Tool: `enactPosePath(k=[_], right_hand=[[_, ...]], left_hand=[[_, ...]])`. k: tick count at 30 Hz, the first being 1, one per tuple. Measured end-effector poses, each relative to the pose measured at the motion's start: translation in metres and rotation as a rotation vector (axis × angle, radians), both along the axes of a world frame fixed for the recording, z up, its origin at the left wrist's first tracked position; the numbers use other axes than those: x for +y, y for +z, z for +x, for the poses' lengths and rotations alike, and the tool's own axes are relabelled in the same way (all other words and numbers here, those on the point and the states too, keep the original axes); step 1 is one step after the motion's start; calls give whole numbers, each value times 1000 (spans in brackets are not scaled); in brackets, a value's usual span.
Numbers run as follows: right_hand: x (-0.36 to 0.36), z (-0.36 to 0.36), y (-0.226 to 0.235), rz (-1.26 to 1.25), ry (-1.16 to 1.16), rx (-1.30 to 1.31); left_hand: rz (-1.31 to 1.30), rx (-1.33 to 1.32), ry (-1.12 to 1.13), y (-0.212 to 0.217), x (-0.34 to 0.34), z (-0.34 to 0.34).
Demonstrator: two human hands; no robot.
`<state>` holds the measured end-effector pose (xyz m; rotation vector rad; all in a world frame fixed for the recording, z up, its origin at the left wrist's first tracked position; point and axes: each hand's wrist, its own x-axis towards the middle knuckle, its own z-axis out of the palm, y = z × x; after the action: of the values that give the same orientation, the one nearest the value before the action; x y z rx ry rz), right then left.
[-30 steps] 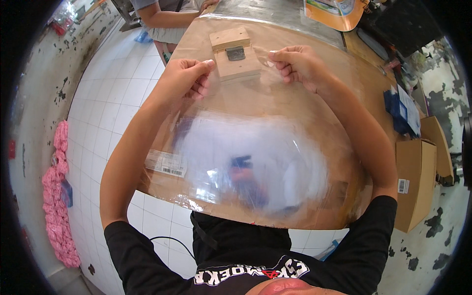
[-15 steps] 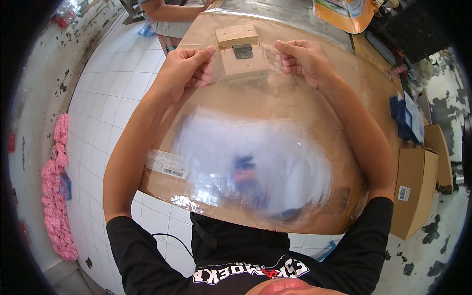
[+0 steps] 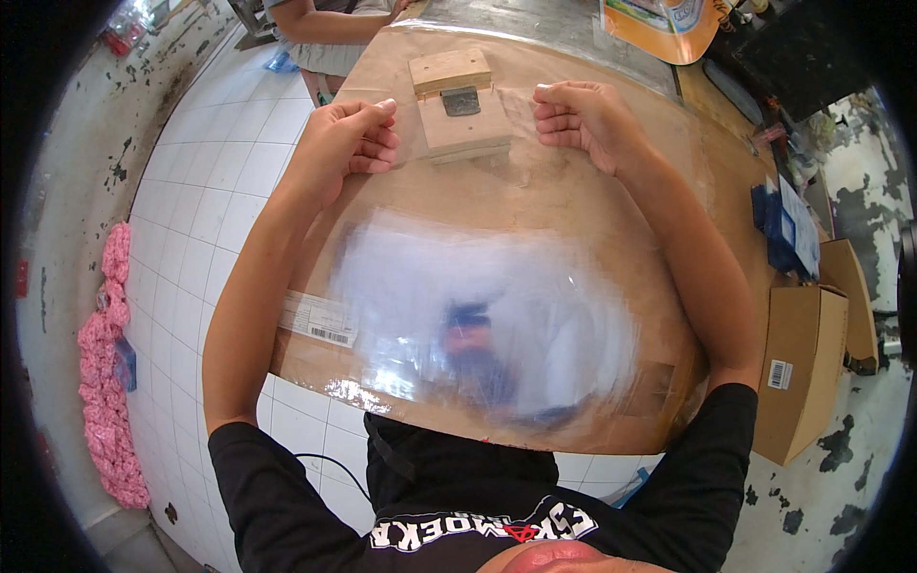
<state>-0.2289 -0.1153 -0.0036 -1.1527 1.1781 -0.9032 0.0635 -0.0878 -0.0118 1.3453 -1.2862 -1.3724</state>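
Note:
My left hand [image 3: 355,138] is held in a pinch just left of a pale wooden block [image 3: 467,134]. On the block's right, my right hand [image 3: 581,119] is likewise closed, thumb against forefinger. Whatever the fingertips grip, if anything, is too thin or clear to make out. The block has a lower flat piece and a raised bar along its far side, with a dark grey patch [image 3: 460,101] in the middle. Neither hand touches the wood visibly. Beneath lies a table covered in brown cardboard and clear film [image 3: 535,196].
A glossy whitish area [image 3: 401,277] reflects light near me, beside a white label [image 3: 320,318]. At right stand blue packets [image 3: 788,229] and a cardboard box [image 3: 802,368]. An orange pouch [image 3: 669,33] lies at the far right. Another person's arm [image 3: 334,24] shows at the far left.
Both hands have drawn slightly farther apart, the left one moving left from the block. They remain pinched. The whole view has shifted a little.

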Motion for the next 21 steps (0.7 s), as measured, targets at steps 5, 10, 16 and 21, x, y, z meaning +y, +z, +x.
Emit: enactPosePath(k=[5,10,16,21], right_hand=[[-2,-2,-5,-13,24,-8],[-1,-1,-4,-14,14,17],[-2,-1,-6,-21,16,0],[-1,1,-6,-26,4,8]], left_hand=[[10,38,4,1,2,1],[11,55,-4,-2,-1,3],[9,48,16,0,1,1],[9,39,15,0,1,1]])
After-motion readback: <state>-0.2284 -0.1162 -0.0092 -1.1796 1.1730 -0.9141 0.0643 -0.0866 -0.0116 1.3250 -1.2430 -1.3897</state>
